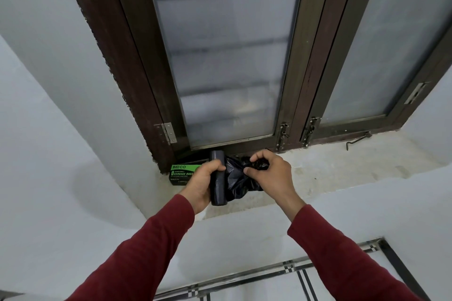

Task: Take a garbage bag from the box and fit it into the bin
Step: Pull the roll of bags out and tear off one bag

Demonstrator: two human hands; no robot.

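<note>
Sill below the window, box in its left corner.

The box [182, 174] lies on the window sill [330, 166] at 9 o'clock, against the window frame [156, 95] behind it. Before the box, toward 3 o'clock, the left hand [203, 184] grips the roll of bags [217, 178]; the loose bag [241, 178] runs on toward 3 o'clock to the right hand [271, 173]. A hook [358, 139] lies on the sill farther toward 3 o'clock.

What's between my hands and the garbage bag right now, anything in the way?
Nothing visible. The left hand grips the black roll, and the right hand pinches the loose garbage bag pulled from it.
</note>
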